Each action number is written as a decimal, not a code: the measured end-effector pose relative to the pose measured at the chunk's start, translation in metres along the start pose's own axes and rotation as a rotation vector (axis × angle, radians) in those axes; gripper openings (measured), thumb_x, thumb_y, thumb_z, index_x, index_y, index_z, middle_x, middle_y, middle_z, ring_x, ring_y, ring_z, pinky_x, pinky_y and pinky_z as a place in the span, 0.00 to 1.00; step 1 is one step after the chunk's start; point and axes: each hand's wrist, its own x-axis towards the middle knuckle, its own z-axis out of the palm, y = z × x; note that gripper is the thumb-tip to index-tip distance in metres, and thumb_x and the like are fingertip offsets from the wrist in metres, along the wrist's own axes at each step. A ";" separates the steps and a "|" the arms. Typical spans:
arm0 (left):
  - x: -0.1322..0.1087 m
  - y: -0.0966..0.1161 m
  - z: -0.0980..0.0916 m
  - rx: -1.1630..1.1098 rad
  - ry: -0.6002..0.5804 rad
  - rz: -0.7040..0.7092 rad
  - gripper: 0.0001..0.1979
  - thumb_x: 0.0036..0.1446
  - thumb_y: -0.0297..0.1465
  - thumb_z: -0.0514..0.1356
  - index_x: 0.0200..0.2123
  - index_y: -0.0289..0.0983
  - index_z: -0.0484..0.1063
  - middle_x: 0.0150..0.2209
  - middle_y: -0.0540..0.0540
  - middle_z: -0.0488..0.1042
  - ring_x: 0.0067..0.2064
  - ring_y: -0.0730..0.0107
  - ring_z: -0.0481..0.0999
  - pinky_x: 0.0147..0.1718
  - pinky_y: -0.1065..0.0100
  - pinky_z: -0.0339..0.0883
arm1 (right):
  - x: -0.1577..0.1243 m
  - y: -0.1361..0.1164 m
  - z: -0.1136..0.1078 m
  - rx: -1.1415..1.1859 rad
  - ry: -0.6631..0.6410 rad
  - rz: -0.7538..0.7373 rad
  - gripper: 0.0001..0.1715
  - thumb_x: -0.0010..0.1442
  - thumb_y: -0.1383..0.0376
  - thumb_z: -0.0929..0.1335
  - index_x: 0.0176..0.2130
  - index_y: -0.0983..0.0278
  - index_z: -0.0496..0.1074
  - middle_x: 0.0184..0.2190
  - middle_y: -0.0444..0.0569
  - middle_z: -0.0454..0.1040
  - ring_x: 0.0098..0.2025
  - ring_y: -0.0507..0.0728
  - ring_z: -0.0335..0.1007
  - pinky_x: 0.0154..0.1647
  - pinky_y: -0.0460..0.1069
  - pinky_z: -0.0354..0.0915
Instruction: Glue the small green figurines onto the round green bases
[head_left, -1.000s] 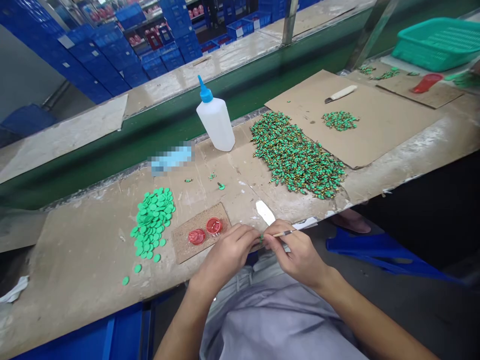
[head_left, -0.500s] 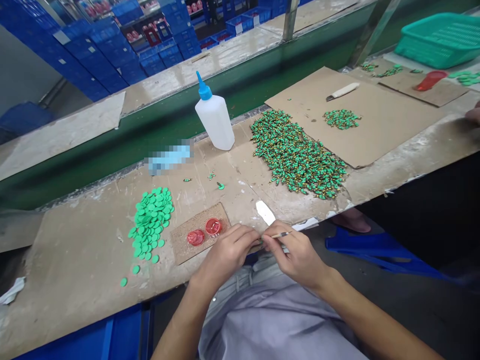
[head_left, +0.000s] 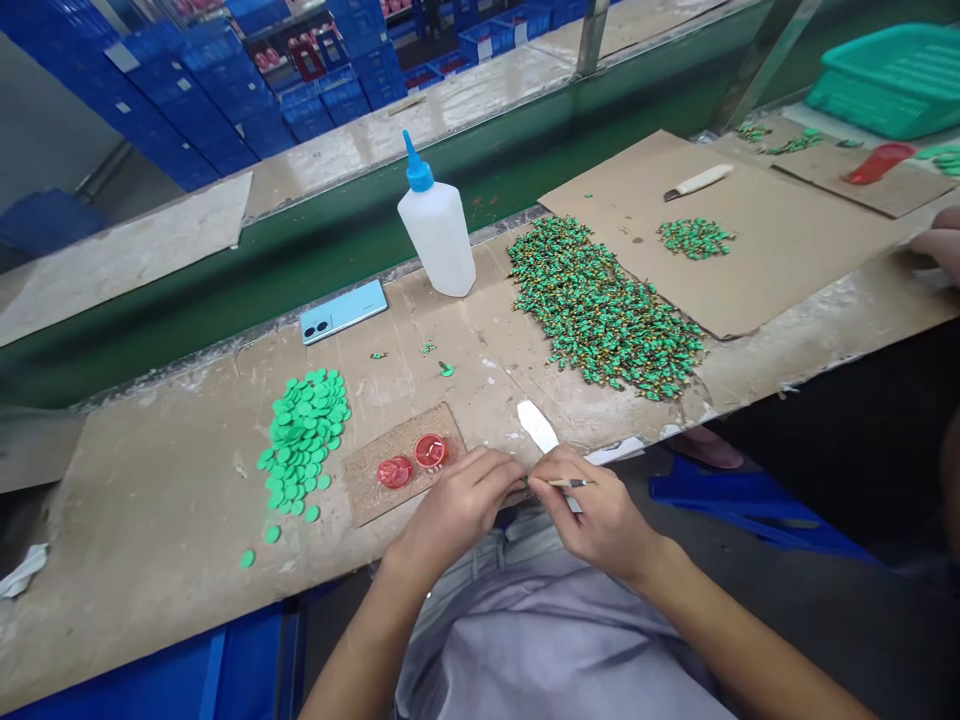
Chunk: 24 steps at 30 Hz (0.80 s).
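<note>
My left hand [head_left: 461,505] and my right hand [head_left: 592,510] meet at the bench's near edge, fingertips touching. The left pinches a tiny green part [head_left: 524,482], mostly hidden by my fingers. The right pinches a thin stick-like tool [head_left: 570,483] whose tip is at that part. Just left of my hands, two red caps [head_left: 412,461] sit on a brown cork pad [head_left: 375,495]. A heap of green discs [head_left: 304,435] lies further left. A large pile of small green-and-gold parts [head_left: 600,310] spreads beyond my right hand.
A white squeeze bottle with a blue nozzle [head_left: 437,225] and a light-blue phone [head_left: 343,311] stand at the back. A cardboard sheet [head_left: 787,240] holds a small green pile [head_left: 696,238] and a knife [head_left: 697,181]. Another person's hand [head_left: 937,245] rests at the right edge. A teal basket [head_left: 892,75] sits far right.
My hands stay together at the bench edge with only small finger shifts. The view has drifted slightly, and another person's hand has come further into view at the right.
</note>
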 end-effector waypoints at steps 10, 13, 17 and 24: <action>0.000 -0.001 0.002 -0.023 0.018 0.000 0.10 0.74 0.27 0.53 0.43 0.34 0.74 0.41 0.40 0.80 0.41 0.63 0.78 0.42 0.62 0.76 | 0.002 -0.008 0.004 -0.124 -0.045 0.024 0.11 0.73 0.73 0.62 0.37 0.61 0.66 0.30 0.47 0.70 0.30 0.55 0.69 0.31 0.48 0.64; 0.000 -0.001 0.002 -0.036 0.022 -0.006 0.10 0.74 0.27 0.53 0.43 0.34 0.74 0.41 0.40 0.80 0.42 0.62 0.79 0.42 0.62 0.76 | 0.002 -0.010 0.006 -0.129 -0.044 0.045 0.12 0.73 0.73 0.62 0.36 0.61 0.66 0.30 0.46 0.69 0.29 0.55 0.67 0.30 0.48 0.63; 0.000 -0.002 0.003 -0.052 0.017 -0.013 0.11 0.74 0.28 0.52 0.43 0.34 0.75 0.40 0.40 0.80 0.41 0.63 0.79 0.42 0.63 0.76 | 0.001 -0.011 0.008 -0.092 -0.029 0.101 0.12 0.73 0.73 0.62 0.36 0.60 0.66 0.29 0.46 0.68 0.30 0.55 0.67 0.31 0.48 0.64; 0.000 -0.003 0.004 -0.045 0.046 0.003 0.11 0.74 0.28 0.53 0.45 0.35 0.76 0.40 0.40 0.81 0.42 0.63 0.80 0.42 0.63 0.76 | 0.007 -0.011 0.003 0.043 0.009 0.168 0.14 0.74 0.67 0.63 0.34 0.60 0.68 0.29 0.47 0.72 0.30 0.55 0.72 0.34 0.50 0.70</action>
